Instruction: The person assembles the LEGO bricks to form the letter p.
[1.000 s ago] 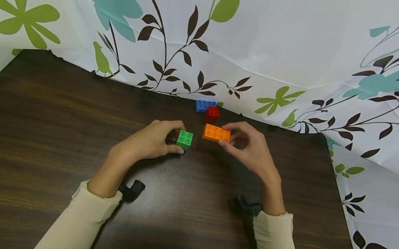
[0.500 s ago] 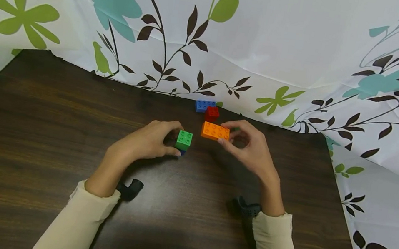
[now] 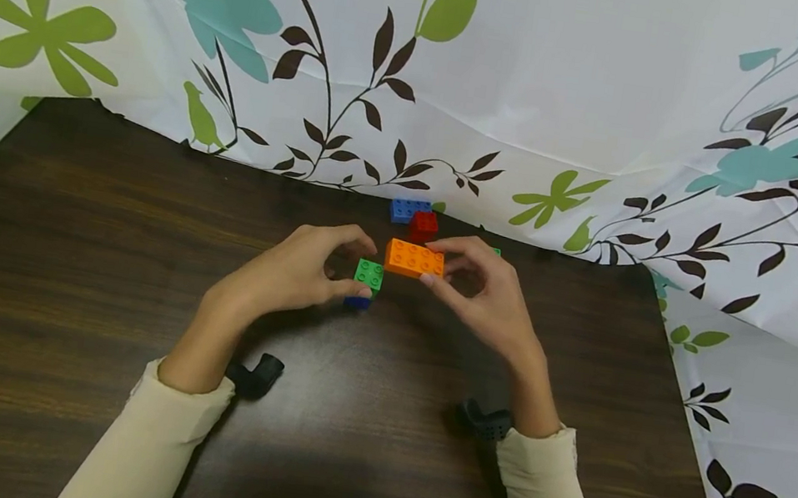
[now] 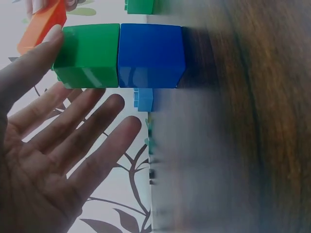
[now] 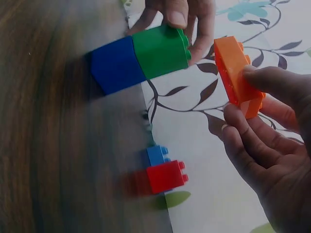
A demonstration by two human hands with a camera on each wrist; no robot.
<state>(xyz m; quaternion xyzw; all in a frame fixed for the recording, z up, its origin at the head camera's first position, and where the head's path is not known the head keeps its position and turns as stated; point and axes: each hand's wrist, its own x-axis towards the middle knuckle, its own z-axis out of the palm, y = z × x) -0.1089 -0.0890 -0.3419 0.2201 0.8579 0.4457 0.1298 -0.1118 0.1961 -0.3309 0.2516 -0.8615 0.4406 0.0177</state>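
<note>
My left hand [image 3: 283, 267] pinches a green toy brick [image 3: 368, 270] between thumb and fingers. That brick sits on a dark blue brick [image 4: 151, 56], and the pair stands on the table as a small tower. In the right wrist view the left thumb lies across the green brick's side. My right hand [image 3: 487, 294] holds an orange brick [image 3: 407, 260], longer than the green one, by its right end between thumb and fingertips. In the head view the orange brick hangs just right of the green brick, studs up. The right wrist view shows its hollow underside [image 5: 224, 77].
Toward the table's back edge lie a light blue brick [image 3: 410, 211] and a red brick [image 3: 423, 225], close together. Another green brick [image 4: 140, 6] is mostly hidden behind the right hand in the head view. A leaf-patterned curtain [image 3: 589, 72] borders the dark wooden table [image 3: 99, 285].
My right hand has carried the orange brick leftward, closer to the green brick. My left thumb has moved up from the dark blue brick onto the green one, uncovering more dark blue.
</note>
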